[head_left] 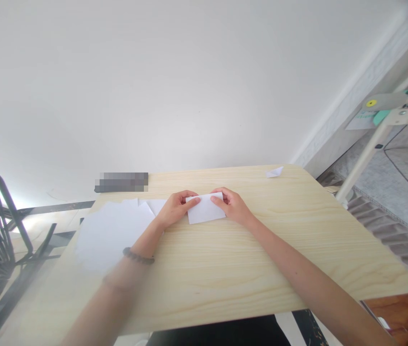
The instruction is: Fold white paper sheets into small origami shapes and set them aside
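A small white rectangle of paper (206, 210) is held over the middle of the table. My left hand (177, 207) pinches its upper left corner, thumb on the front face and fingers behind. At the upper right corner my right hand (233, 205) grips it the same way. The paper looks flat and tilts slightly; whether it is folded in layers I cannot tell. A dark beaded bracelet (138, 255) circles my left wrist.
Loose white sheets (117, 230) lie on the table's left, partly under my left forearm. A dark pixelated object (122, 182) sits at the back left edge. A small folded white paper (274, 172) rests at the back right of the wooden table (319, 226). A black chair (6, 211) stands left.
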